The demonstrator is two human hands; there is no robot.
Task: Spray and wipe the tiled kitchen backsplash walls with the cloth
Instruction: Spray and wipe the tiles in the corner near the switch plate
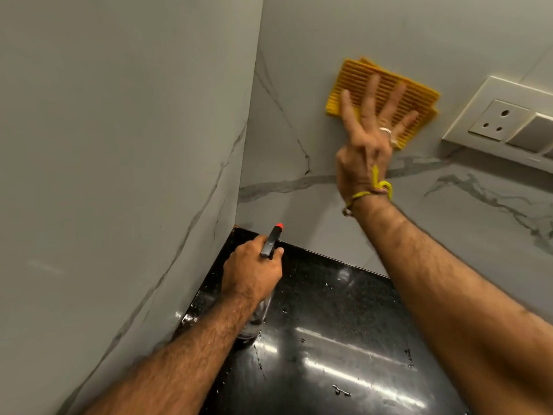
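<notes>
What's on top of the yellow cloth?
The right hand lies flat on the yellow cloth, fingers spread, pressing it against the marble-look wall tile. The tile right behind the cloth is covered, so it can't be seen.

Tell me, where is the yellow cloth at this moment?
In the head view, the yellow cloth is pressed flat on the back wall under the right hand, just left of the socket panel.
</notes>
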